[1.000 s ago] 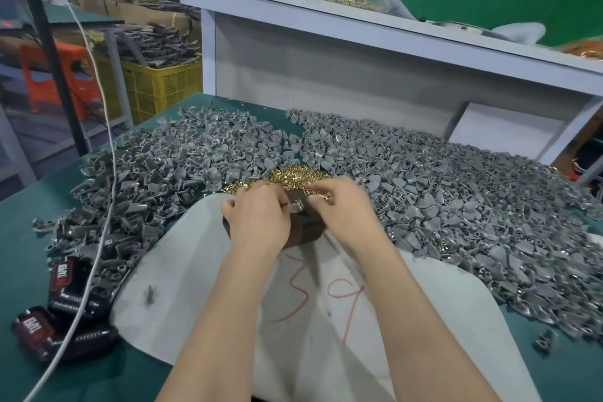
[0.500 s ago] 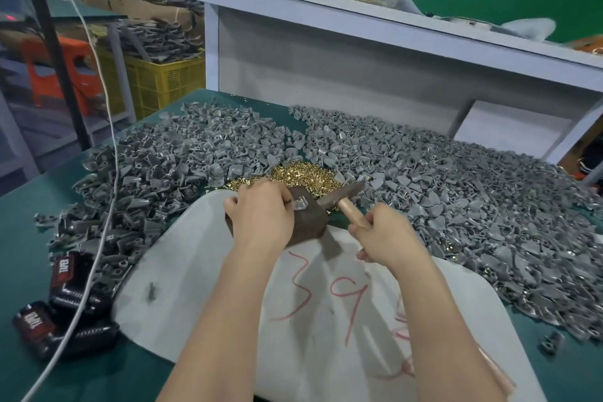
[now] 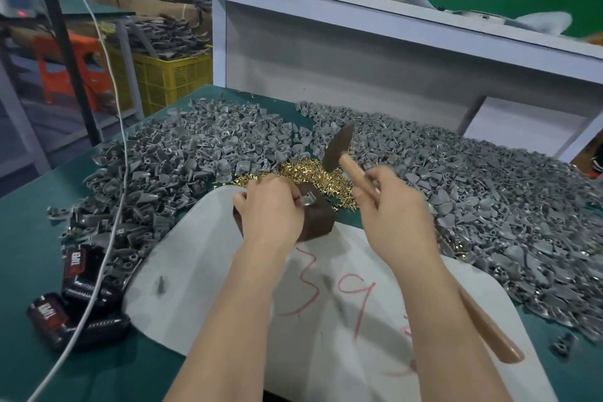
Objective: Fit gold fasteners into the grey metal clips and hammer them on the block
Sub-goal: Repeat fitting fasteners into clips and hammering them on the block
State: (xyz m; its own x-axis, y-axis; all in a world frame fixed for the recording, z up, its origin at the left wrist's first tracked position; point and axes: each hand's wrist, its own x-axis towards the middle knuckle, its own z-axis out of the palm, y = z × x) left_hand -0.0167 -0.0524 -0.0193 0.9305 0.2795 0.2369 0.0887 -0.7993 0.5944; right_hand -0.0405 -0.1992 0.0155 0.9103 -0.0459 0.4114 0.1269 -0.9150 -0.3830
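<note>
Since half a second ago the hammer (image 3: 337,147) has gone up: its dark head, which lay low over the block, now stands raised above the heap of gold fasteners (image 3: 313,173), and the right hand (image 3: 396,215) has lifted with it. That hand is closed tight round the wooden handle, just below the head. The left hand (image 3: 270,209) has hardly shifted; it lies curled over the dark block (image 3: 321,225), fingertips pinching one grey metal clip (image 3: 308,201) on the block's top. Whether a fastener already sits in that clip I cannot make out.

So this looks like the hammering step, at the top of the swing. The blow to come needs to land square on the clip and clear of the left fingertips, which are right beside it.

Round them, the green desk (image 3: 29,222) carries a white sheet (image 3: 212,271) marked with red figures, under the block, and loose grey clips (image 3: 489,199) heaped wide on both sides and behind. At the left edge lie dark cases with red labels (image 3: 76,263) and a white cable (image 3: 112,153). A white shelf (image 3: 359,10) runs across the back, and past the desk to the left stands a yellow crate (image 3: 173,78).
</note>
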